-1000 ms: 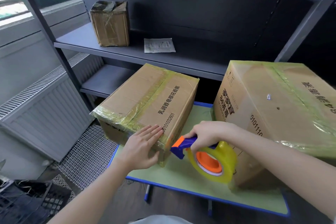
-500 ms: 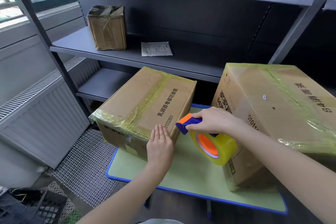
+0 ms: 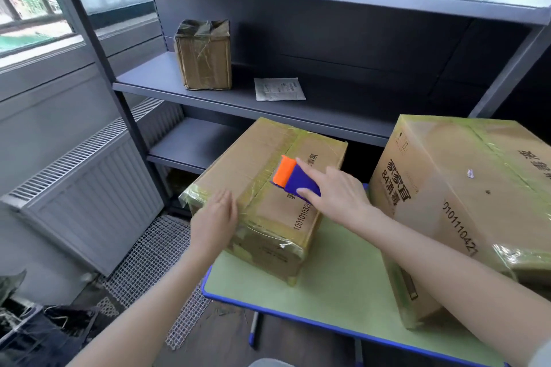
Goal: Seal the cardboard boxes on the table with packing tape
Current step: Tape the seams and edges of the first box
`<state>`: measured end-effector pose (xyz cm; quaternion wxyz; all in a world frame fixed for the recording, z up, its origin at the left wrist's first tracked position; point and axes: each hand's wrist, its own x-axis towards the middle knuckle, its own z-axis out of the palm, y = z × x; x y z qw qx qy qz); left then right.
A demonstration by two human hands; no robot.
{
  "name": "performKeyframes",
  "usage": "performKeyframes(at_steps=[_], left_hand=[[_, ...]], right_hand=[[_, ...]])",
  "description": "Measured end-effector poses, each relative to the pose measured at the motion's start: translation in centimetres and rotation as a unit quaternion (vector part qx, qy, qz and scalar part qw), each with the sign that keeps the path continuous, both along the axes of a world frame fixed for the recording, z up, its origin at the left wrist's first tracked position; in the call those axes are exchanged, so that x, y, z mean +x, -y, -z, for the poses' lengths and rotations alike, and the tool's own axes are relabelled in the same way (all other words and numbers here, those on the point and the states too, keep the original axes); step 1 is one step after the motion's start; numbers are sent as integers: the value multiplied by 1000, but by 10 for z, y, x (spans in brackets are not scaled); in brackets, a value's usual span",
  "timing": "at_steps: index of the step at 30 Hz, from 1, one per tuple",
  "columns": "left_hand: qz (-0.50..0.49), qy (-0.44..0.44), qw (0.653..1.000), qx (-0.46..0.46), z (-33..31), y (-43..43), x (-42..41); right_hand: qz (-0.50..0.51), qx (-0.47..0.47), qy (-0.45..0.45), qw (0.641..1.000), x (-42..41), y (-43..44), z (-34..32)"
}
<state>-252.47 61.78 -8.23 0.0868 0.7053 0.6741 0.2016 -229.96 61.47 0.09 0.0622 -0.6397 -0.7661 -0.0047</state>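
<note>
Presently on the green table with blue edging (image 3: 343, 286): two brown cardboard boxes wrapped in yellowish clear tape.

Item 1, smaller brown cardboard box (image 3: 259, 188), at 12 o'clock from the person, on the table's left end. Tape already runs along its top seam and around the near end; strips look wrinkled at the corners. The orange-and-purple plastic tape dispenser (image 3: 293, 177) rests on the top seam, roughly mid-length. Its roll is hidden under the hand.

Item 2, larger brown cardboard box (image 3: 465, 202), at 2 o'clock, just beside item 1 but apart from it. Tape bands cross its top and near lower corner.

Right hand (image 3: 340, 192): fingers curled around the dispenser handle, forefinger laid straight along its top.

Left hand (image 3: 216, 222): fingers held together and extended, flat against the smaller box's near left top edge, holding nothing, seemingly steadying the box.

Status, judged: both boxes appear largely sealed; the current pass lays another strip along item 1's seam. Remaining: finishing that run to the far edge and cutting the tape. Whether item 2 needs more cannot be told.

Off the table, 11 o'clock: small taped brown carton (image 3: 204, 55) on grey metal shelving (image 3: 155, 89).
</note>
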Motion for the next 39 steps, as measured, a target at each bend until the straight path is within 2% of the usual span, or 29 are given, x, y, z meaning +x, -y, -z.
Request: performKeyframes(at_steps=[7,10,13,19,21,24,26,28,31,33,39], left_hand=[[-75,16,995,-61,6,-32,-65],[-78,59,994,-56,6,-36,-73],[-104,125,984,-71,9,-48,-80],[-147,180,968,-97,5,-56,-82],[-144,196,965,-102,5,-48,-77],[-101,230,959,-133,7,-29,-69],[-77,271,946,-162,7,-18,-65],[-76,317,927,-186,9,-12,-65],[-81,352,906,-222,11,-9,-66],[-78,369,896,-236,12,-8,-67],[-35,372,896,-240,15,-5,-69]], right_hand=[[-56,67,50,995,-50,-31,38],[-92,131,75,984,-64,-40,54],[-113,143,70,981,-67,-48,67],[-85,147,51,984,-62,-56,72],[-73,183,56,979,-59,-54,75],[-162,238,53,956,-55,-47,77],[-263,214,48,940,-61,-42,78],[-315,141,18,938,-72,-37,83],[-328,-2,-57,943,-82,-36,86],[-314,-70,-73,944,-85,-40,88],[-317,-142,-28,937,-103,-50,98]])
